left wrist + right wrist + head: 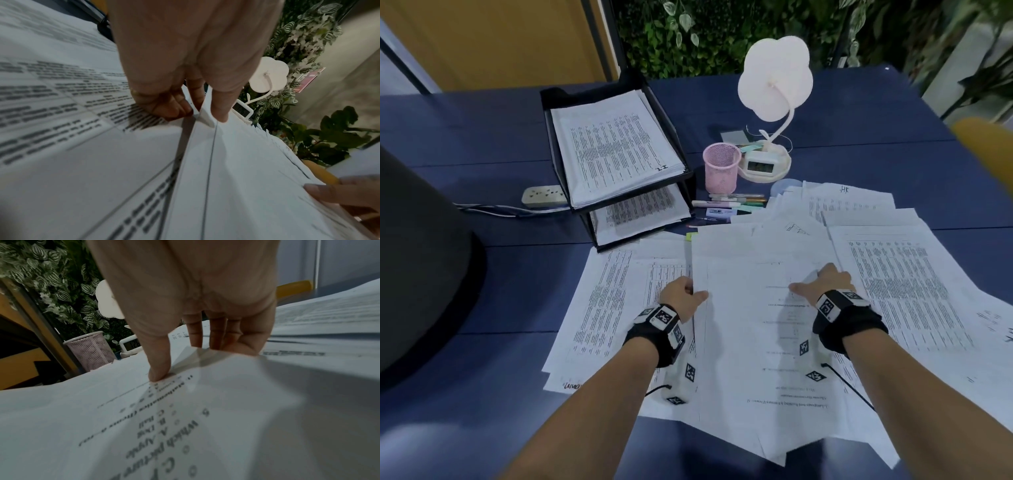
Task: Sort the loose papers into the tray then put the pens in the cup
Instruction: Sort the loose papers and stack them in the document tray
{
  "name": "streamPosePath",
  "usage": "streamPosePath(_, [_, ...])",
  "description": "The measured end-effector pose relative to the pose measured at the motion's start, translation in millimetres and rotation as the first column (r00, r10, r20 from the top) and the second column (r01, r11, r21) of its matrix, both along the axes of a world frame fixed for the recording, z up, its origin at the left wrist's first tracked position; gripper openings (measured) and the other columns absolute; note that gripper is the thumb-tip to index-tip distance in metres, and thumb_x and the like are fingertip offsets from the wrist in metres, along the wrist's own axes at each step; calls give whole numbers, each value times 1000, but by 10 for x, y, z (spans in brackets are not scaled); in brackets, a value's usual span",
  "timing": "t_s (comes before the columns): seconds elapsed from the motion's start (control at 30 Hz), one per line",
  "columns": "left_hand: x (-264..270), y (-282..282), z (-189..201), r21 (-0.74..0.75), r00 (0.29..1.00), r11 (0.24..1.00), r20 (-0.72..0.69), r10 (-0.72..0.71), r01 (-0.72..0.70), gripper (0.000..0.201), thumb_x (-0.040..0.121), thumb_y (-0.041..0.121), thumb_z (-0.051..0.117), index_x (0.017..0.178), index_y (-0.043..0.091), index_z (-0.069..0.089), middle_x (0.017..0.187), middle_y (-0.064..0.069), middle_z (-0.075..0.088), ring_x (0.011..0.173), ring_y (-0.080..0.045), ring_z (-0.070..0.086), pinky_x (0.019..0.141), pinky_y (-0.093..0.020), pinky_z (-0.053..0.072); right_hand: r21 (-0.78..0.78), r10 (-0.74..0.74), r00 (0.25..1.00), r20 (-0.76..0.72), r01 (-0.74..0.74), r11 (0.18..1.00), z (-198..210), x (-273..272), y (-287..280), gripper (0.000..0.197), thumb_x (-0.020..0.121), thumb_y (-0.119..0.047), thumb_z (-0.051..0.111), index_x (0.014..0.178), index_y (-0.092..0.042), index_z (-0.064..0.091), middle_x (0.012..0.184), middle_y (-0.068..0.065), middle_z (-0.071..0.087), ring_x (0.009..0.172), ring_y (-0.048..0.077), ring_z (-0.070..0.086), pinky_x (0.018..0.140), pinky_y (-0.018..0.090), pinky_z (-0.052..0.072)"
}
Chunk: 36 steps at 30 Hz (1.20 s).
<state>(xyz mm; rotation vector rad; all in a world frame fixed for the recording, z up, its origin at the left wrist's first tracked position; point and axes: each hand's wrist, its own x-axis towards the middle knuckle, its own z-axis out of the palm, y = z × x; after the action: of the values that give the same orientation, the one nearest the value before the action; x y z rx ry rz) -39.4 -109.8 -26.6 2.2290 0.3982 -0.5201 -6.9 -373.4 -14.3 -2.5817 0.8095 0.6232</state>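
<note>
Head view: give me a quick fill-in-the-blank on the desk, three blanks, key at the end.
1. The mesh pen cup is coloured ____.
2. The pens lie on the table, not in the cup, between the cup and the loose ____.
3. The left hand pinches the top sheet at its edge; the right hand holds its ____ edge.

Missing words: pink; papers; opposite

Office desk (482,144): paper tray (558,113), pens (732,202)

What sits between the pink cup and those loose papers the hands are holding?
In the head view, a row of pens lies on the table between the pink cup and the loose papers.
</note>
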Motion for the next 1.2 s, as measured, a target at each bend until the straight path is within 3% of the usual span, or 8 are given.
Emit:
streamPosePath(0.2, [-38, -13, -18, -94, 992, 988, 16, 127, -125, 41, 76, 22, 78, 107, 13, 54, 98, -3, 64, 93, -22, 62, 84, -32, 51, 68, 73, 997, 2, -73, 995, 5, 62, 91, 77, 79, -41, 70, 134, -3, 32, 130, 20, 49, 110, 34, 55, 70, 31, 42])
streamPosePath(0.4, [-74, -13, -21, -144, 981, 981, 119, 151, -133, 28, 79, 4, 72, 67, 16, 51, 66, 5, 51, 59, -10, 48, 50, -11, 38, -56, 139, 990, -4, -139, 989, 45, 64, 160, 79, 75, -54, 67, 134, -11, 36, 130, 17, 45, 120, 35, 46, 96, 40, 41])
streamPosePath(0.57, [-100, 103, -26, -190, 944, 950, 169, 282, -249, 32, 74, 4, 77, 59, 19, 54, 65, 7, 56, 61, -9, 50, 56, -10, 40, 70, 144, 987, 71, -149, 986, 36, 89, 202, 72, 81, -44, 67, 137, -8, 38, 137, 15, 45, 125, 33, 44, 100, 38, 39])
streamPosePath(0.7, [-60, 387, -7, -157, 903, 923, 204, 379, -352, 29, 73, 8, 78, 59, 19, 56, 64, 6, 57, 60, -11, 51, 56, -14, 41, 218, 137, 968, 211, -183, 959, -35, 69, 265, 23, 83, -28, 67, 89, -11, 51, 96, 10, 56, 88, 24, 51, 68, 27, 37])
streamPosePath(0.77, [-49, 553, 20, -93, 892, 921, 228, 389, -378, 29, 75, 9, 77, 59, 20, 54, 63, 6, 56, 61, -14, 52, 55, -17, 39, 264, 75, 964, 254, -143, 954, -51, 38, 300, 18, 83, -23, 68, 92, -12, 58, 93, 3, 56, 85, 19, 50, 71, 24, 37])
streamPosePath(0.97, [-99, 828, 17, 20, 881, 910, 260, 396, -415, 24, 81, 14, 71, 68, 19, 51, 69, 3, 55, 73, -20, 53, 63, -22, 37, 31, 150, 972, 179, -158, 987, -43, 45, 383, 45, 79, -45, 66, 116, -19, 59, 123, 13, 52, 115, 33, 50, 98, 36, 42])
streamPosePath(1.07, [-133, 753, 13, -40, 893, 926, 253, 374, -376, 17, 85, 21, 67, 91, 16, 52, 83, 0, 60, 81, -22, 57, 66, -25, 43, -14, 312, 948, 62, -312, 950, -85, 38, 489, 62, 77, -63, 54, 129, -31, 49, 135, 11, 41, 127, 36, 36, 105, 46, 35])
streamPosePath(1.2, [-211, 587, 36, -137, 930, 949, 200, 308, -285, 46, 83, 21, 72, 122, 9, 51, 110, -1, 60, 103, -20, 58, 90, -29, 47, 28, 481, 875, -50, -480, 877, -149, 20, 639, 76, 69, -76, 41, 136, -40, 37, 151, 9, 24, 140, 35, 18, 109, 55, 24])
